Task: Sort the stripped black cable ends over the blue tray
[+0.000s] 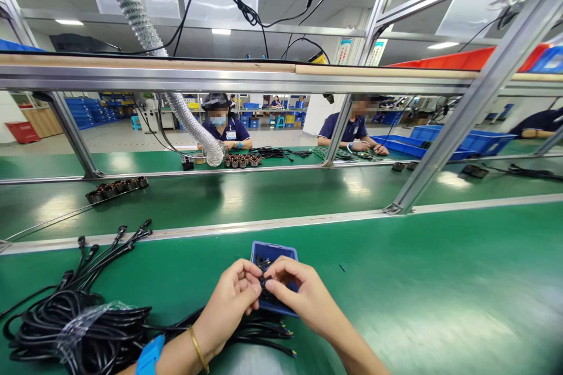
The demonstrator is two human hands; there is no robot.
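A small blue bin (276,251) with small black pieces (264,263) in it stands on the green bench in front of me. Over the bin my left hand (240,290) is closed in a pinch, with a blue band and a gold bracelet on its wrist. Close beside it, my right hand (295,287) pinches too, its fingertips almost against those of the left. Something dark shows between the fingertips, too small to name. Under my left forearm run black cable ends (268,331) with bare coloured tips.
A big bundle of black cables (79,322) in clear wrap lies at the left. One tiny black piece (342,268) rests right of the bin. Metal posts (466,88) rise beyond the bench. Dark copper-wound parts (116,188) stand further back. Two co-workers (226,129) sit opposite.
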